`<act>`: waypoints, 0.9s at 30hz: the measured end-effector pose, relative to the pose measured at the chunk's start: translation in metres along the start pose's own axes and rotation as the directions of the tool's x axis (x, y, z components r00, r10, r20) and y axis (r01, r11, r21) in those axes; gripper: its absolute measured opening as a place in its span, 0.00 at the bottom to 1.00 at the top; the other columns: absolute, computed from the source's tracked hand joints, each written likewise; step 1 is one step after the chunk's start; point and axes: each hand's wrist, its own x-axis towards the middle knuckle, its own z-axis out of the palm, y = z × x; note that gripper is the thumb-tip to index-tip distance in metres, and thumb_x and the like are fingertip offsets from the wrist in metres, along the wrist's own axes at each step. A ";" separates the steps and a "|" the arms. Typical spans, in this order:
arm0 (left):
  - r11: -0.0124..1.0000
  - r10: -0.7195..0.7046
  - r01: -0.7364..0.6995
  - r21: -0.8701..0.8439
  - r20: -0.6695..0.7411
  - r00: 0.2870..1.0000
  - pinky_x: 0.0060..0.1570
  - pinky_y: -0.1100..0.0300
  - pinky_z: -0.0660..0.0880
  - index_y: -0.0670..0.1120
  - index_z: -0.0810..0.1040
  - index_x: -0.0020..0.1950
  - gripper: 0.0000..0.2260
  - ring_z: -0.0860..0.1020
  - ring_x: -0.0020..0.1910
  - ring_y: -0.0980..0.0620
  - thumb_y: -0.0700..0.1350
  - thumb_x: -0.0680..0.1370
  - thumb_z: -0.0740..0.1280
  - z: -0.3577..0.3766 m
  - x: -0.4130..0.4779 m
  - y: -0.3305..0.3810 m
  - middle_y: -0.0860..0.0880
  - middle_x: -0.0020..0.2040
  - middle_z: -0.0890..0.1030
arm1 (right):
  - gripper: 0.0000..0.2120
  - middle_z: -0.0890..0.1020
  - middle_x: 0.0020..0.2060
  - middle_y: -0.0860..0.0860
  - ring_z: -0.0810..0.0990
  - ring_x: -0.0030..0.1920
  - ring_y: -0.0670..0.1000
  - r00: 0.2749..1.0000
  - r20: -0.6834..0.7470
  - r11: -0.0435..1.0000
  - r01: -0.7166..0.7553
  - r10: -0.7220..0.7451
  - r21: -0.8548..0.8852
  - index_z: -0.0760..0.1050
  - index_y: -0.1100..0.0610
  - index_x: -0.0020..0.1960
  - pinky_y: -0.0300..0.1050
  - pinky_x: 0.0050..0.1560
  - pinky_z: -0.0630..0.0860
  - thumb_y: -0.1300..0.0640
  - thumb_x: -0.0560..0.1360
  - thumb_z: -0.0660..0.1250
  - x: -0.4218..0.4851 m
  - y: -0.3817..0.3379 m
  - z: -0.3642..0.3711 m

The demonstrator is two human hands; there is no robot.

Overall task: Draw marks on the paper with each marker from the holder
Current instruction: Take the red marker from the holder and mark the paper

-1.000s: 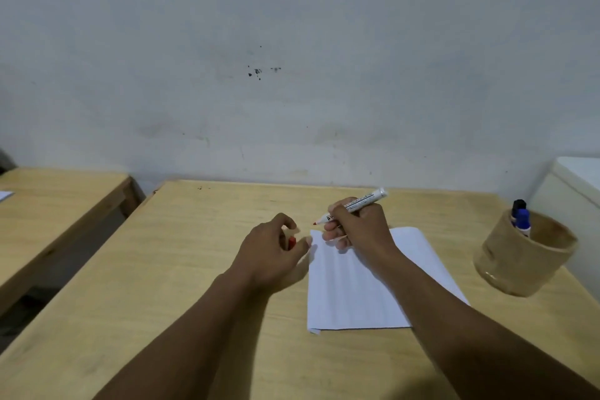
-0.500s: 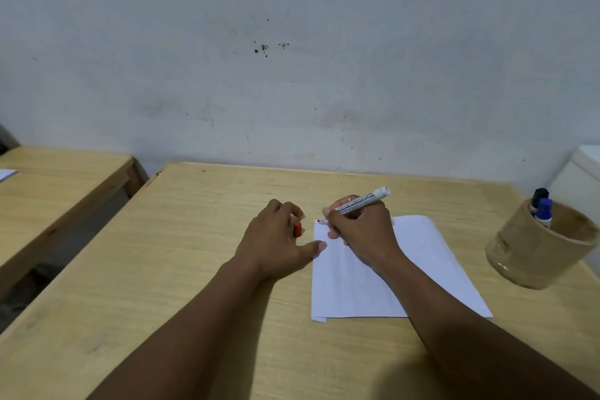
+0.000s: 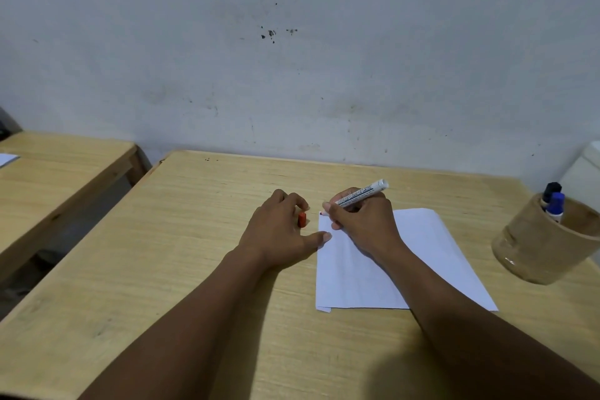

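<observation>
1. a second desk stands off to the left, apart from the work and no hazard to it.
2. the left hand lies palm down on the main desk, fingers curled loosely over the red cap, thumb stretched to touch the left edge of the paper. i judge it is pinching the cap, though the contact is half hidden. risk: only the thumb pins the sheet, so a firm stroke could drag or swivel the paper and smear the mark. the cap could also roll away if the fingers relax.
3. the right hand is closed in a writing grip round the white marker, its barrel slanting up to the right and its red tip at the paper's far left corner. risk: the tip sits so near the corner that a stroke may run off onto the bare desk and stain the wood. the wrist rests on the sheet and could smudge wet ink.
4. the paper looks like more than one sheet, the lower edge showing a second layer; ink may bleed through.
5. far right, the holder keeps a black marker and a blue marker, both not yet used as i judge. it stands near the desk's right edge; a careless reach could knock it over.
</observation>
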 end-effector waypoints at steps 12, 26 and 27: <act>0.979 -0.083 0.082 -0.185 0.001 0.997 0.48 0.58 0.77 0.53 0.81 0.49 0.14 0.79 0.47 0.58 0.59 0.69 0.73 -0.004 0.000 -0.001 0.56 0.46 0.80 | 0.08 0.83 0.30 0.55 0.77 0.28 0.51 0.981 -0.060 0.920 -0.151 0.185 0.361 0.83 0.58 0.38 0.43 0.27 0.70 0.60 0.76 0.73 0.006 -0.015 -0.010; 0.522 -0.199 0.237 -0.819 0.153 0.968 0.43 0.59 0.73 0.45 0.86 0.50 0.07 0.83 0.39 0.50 0.46 0.76 0.76 -0.064 0.033 0.050 0.50 0.45 0.86 | 0.08 0.79 0.30 0.54 0.72 0.23 0.47 0.955 0.053 0.690 -0.248 0.291 0.680 0.77 0.60 0.42 0.36 0.19 0.61 0.58 0.78 0.70 0.009 -0.089 -0.077; 0.485 -0.179 0.238 -0.842 0.171 0.969 0.44 0.58 0.72 0.45 0.87 0.50 0.07 0.82 0.40 0.50 0.48 0.76 0.76 -0.066 0.036 0.059 0.50 0.45 0.86 | 0.08 0.80 0.30 0.54 0.72 0.24 0.47 0.960 0.059 0.700 -0.241 0.274 0.673 0.77 0.60 0.42 0.36 0.20 0.62 0.57 0.77 0.71 0.006 -0.093 -0.081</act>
